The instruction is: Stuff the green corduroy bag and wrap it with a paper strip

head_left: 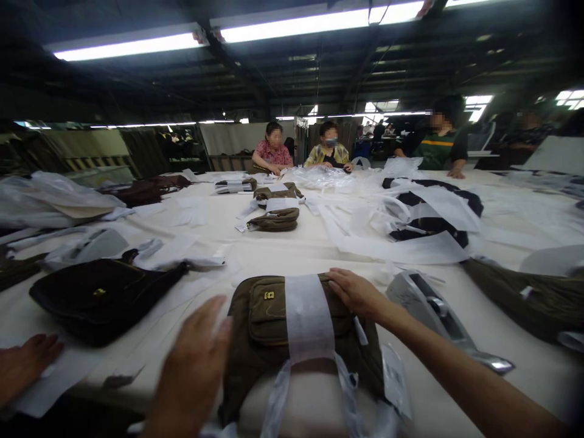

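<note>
In front of me an olive-brown bag (262,319) lies on the white table, with a gold emblem on its front pocket. A white paper band (310,316) runs across its middle, and its lower straps are covered in white wrapping (276,401). My right hand (356,293) rests on the bag's upper right edge, fingers stretched out and holding nothing. Beside the bag's left edge hovers my left hand (194,359), slightly smeared by motion, fingers extended and nothing in it. A clear tag packet (396,377) hangs at the bag's right side.
A tape dispenser (438,316) stands right of the bag. On the left lies a black bag (100,298); near it is another person's hand (30,368). Small olive bags (276,219), black bags with paper (469,204) and plastic wrapping lie farther off. Several people work across the table.
</note>
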A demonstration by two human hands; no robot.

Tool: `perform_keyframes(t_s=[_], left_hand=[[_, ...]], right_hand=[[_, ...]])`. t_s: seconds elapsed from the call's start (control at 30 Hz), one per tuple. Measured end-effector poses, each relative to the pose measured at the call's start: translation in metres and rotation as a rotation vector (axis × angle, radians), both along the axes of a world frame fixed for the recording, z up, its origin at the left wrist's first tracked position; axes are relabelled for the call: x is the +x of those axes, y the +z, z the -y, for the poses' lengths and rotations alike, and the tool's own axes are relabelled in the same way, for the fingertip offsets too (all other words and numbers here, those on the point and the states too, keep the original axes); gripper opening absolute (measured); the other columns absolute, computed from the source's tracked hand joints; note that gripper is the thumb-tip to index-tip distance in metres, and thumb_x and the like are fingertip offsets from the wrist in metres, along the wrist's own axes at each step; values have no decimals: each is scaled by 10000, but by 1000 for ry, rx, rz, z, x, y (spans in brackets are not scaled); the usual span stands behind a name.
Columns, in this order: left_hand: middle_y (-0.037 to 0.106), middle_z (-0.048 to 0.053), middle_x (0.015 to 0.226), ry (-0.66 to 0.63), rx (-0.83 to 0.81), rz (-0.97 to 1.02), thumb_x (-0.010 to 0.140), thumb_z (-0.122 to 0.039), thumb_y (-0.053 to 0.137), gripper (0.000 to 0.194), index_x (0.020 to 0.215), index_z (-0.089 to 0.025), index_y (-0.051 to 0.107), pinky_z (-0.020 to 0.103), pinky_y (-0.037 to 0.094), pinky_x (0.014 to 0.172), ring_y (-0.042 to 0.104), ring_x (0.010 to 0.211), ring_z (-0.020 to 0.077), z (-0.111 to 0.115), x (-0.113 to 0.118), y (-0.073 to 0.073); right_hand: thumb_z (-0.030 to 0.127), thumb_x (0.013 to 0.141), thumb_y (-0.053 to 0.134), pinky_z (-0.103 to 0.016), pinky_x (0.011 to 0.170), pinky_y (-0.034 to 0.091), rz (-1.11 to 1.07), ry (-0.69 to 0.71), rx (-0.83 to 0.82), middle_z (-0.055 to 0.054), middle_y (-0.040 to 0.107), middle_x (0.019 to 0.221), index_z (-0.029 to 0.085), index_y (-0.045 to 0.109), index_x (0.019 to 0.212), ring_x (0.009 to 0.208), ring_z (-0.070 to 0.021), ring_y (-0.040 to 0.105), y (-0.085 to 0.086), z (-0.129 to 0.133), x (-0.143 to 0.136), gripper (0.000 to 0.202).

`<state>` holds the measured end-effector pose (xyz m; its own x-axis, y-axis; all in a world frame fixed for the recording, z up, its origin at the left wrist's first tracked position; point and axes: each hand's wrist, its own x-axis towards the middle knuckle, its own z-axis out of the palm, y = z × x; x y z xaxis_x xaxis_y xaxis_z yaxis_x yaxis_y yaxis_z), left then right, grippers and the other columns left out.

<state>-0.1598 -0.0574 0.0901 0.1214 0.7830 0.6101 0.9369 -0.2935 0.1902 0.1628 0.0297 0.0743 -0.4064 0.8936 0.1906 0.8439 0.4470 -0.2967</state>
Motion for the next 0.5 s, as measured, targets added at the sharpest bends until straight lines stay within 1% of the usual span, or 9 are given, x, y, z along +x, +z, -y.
perform_keyframes(t_s=[0.03, 0.1, 0.13, 0.17, 0.2, 0.27, 0.33, 0.43, 0.5], left_hand=[[501, 140, 1227, -30, -4, -20, 874, -368, 305, 457, 1235, -117, 429, 414, 411, 933, 469, 1125, 240, -11, 32, -3], [411, 156, 1317, -22, -47, -95, 876, -398, 325, 482, 1257, -116, 410, 527, 324, 968, 353, 1224, 287, -32, 89, -17], [370, 170, 1343, -11, -67, -114, 863, -441, 347, 529, 1269, -106, 396, 569, 284, 970, 308, 1247, 312, -41, 110, -27], [344, 175, 1358, -13, -95, -128, 842, -492, 370, 580, 1273, -104, 395, 601, 240, 974, 269, 1263, 332, -49, 125, -38], [328, 177, 1366, -28, -123, -145, 813, -542, 395, 636, 1276, -106, 394, 624, 200, 975, 243, 1270, 349, -55, 134, -49], [311, 177, 1375, -74, -163, -177, 761, -615, 425, 725, 1283, -114, 391, 643, 125, 981, 210, 1276, 368, -63, 137, -66], [293, 169, 1386, -116, -179, -202, 737, -645, 433, 768, 1300, -126, 370, 640, 68, 987, 194, 1279, 372, -67, 130, -77], [282, 156, 1394, -170, -190, -223, 730, -661, 426, 793, 1318, -137, 340, 622, 16, 997, 194, 1280, 366, -73, 120, -80], [295, 155, 1389, -204, -208, -232, 725, -669, 426, 806, 1322, -137, 331, 613, 4, 1000, 205, 1277, 364, -77, 117, -80]], right_hand=[[265, 891, 318, -321, 927, 354, 39, -1, -11, -117, 544, 1153, 146, 536, 1104, 1087, -212, 481, -5, -11, -6, 327], [280, 900, 313, -325, 905, 352, 100, -1, -48, -125, 570, 1086, 136, 549, 1053, 1050, -219, 500, -16, -30, -11, 316], [293, 904, 307, -322, 877, 364, 119, 3, -71, -123, 589, 1035, 136, 554, 1023, 1007, -218, 523, -21, -39, -11, 316], [309, 908, 297, -314, 842, 378, 132, 9, -94, -119, 605, 982, 136, 554, 1000, 956, -215, 545, -26, -47, -10, 323], [325, 913, 282, -305, 805, 388, 144, 15, -120, -114, 616, 933, 135, 550, 985, 905, -209, 561, -31, -54, -9, 337], [352, 923, 242, -284, 739, 395, 160, 32, -179, -102, 626, 859, 137, 539, 972, 820, -196, 576, -42, -66, -5, 370], [365, 930, 210, -263, 711, 390, 165, 62, -243, -86, 633, 829, 149, 546, 949, 775, -180, 579, -53, -79, -3, 399], [362, 936, 195, -243, 707, 383, 172, 94, -344, -73, 646, 822, 162, 589, 876, 757, -165, 584, -69, -98, -5, 446], [382, 931, 214, -249, 712, 385, 186, 68, -396, -92, 655, 830, 151, 617, 852, 775, -180, 591, -78, -109, -8, 471]])
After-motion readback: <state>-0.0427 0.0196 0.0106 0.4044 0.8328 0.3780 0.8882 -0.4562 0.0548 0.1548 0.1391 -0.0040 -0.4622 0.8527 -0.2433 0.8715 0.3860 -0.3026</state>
